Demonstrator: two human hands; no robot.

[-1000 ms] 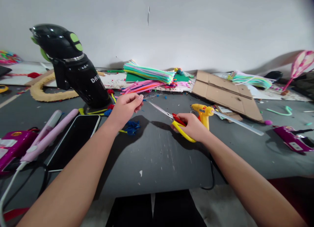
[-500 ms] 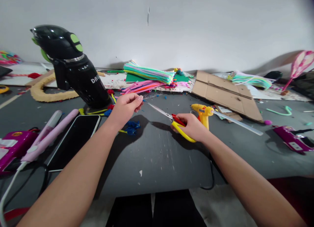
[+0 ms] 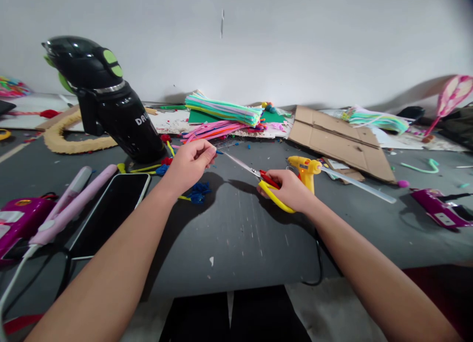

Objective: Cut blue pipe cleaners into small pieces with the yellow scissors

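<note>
My right hand is wrapped round the yellow and red handles of a pair of scissors, whose blades point up and left. At the blade tips, my left hand is pinched closed; what lies between its fingertips is too small to make out. Below that hand, blue fuzzy pieces on yellow stems lie on the grey table. Just beyond my right hand rests a yellow glue gun with a clear glue stick in its back.
At left stand a black bottle, a phone and a pink styling iron. Pipe cleaners lie at the back, with cardboard to their right. A purple device sits at far right.
The camera view has shifted very slightly. Both hands keep almost the same pose, with the scissors still at my left fingertips.
</note>
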